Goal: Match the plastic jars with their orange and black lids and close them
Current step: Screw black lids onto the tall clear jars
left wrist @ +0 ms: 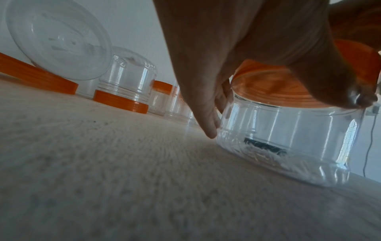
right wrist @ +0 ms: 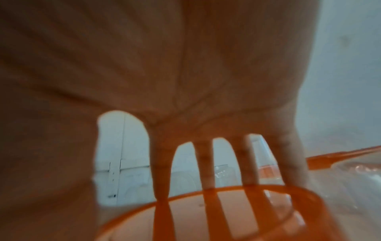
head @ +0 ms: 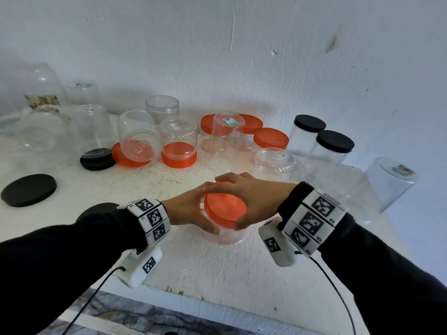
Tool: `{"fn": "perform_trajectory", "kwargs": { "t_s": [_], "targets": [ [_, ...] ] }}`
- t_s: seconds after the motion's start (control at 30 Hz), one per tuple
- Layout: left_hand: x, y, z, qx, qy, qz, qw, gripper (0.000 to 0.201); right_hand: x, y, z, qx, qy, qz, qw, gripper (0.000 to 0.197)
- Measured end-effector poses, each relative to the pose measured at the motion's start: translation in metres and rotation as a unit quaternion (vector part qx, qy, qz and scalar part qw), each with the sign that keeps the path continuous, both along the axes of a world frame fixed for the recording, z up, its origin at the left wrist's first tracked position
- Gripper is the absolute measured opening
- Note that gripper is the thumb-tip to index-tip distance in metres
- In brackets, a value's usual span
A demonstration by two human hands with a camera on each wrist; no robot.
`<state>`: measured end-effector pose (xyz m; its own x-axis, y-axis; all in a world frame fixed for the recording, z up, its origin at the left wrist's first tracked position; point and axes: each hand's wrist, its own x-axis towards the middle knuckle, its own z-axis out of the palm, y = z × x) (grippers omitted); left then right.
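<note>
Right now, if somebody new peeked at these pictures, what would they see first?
First, the two hands in the middle of the white table: the left hand grips a clear plastic jar, and the right hand clasps the round orange lid on top of it. Behind them, by the wall, stands a crowd of clear jars, some upside down on orange lids, and two upright jars with black lids at the right.

Glossy clear plastic jar (head: 228, 234), rough matt table (head: 217, 267)

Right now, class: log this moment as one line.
left hand: grips clear jar | right hand: grips orange lid on jar | table: jar standing
</note>
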<state>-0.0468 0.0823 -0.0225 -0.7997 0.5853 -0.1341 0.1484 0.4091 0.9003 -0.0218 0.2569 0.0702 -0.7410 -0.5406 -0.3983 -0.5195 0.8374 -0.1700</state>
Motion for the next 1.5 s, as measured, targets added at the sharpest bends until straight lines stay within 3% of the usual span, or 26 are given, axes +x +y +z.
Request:
{"fn": "perform_trajectory", "kwargs": {
  "t_s": [0.07, 0.17, 0.23, 0.37, 0.47, 0.57, 0.63, 0.77, 1.03, 1.33, 1.5],
  "targets": [
    [-0.001, 0.000, -0.001, 0.002, -0.012, -0.007, 1.000, 0.105, 0.002, -0.005, -0.005, 0.017, 0.053, -0.030, 0.998, 0.082],
    [-0.002, -0.001, -0.002, -0.006, -0.029, -0.006, 1.000, 0.101, 0.007, -0.015, -0.011, 0.086, 0.146, -0.077, 0.982, 0.088],
    [-0.002, -0.001, -0.001, -0.012, -0.020, -0.007, 1.000, 0.099, 0.007, -0.013, -0.009, 0.071, 0.126, -0.069, 0.987, 0.091],
    [-0.002, 0.000, -0.001, -0.015, 0.007, -0.003, 1.000, 0.093, 0.001, -0.002, 0.001, 0.022, -0.005, -0.013, 1.000, 0.090],
    [-0.002, -0.001, -0.002, 0.000, -0.007, -0.009, 1.000, 0.104, 0.004, -0.007, -0.006, 0.028, 0.075, -0.053, 0.995, 0.081],
    [-0.001, -0.001, -0.001, -0.003, -0.019, -0.002, 1.000, 0.103, 0.009, -0.015, -0.014, 0.084, 0.174, -0.082, 0.978, 0.086],
    [-0.001, -0.001, -0.001, -0.002, -0.018, -0.001, 1.000, 0.099, 0.008, -0.012, -0.012, 0.079, 0.152, -0.068, 0.983, 0.089],
    [-0.001, 0.000, 0.001, -0.011, 0.007, -0.003, 1.000, 0.098, 0.001, -0.002, -0.003, 0.027, 0.024, -0.015, 0.999, 0.090],
    [0.001, 0.001, 0.005, -0.009, 0.034, 0.004, 0.999, 0.094, 0.003, -0.002, -0.013, 0.010, 0.149, -0.039, 0.988, 0.082],
    [0.003, 0.003, 0.005, -0.067, 0.076, 0.021, 0.995, 0.095, 0.009, -0.002, -0.018, -0.025, 0.151, -0.088, 0.984, 0.084],
    [0.002, 0.003, 0.004, -0.042, 0.029, 0.004, 0.999, 0.092, 0.007, 0.004, -0.019, -0.019, 0.123, -0.092, 0.988, 0.086]
  ]
}}
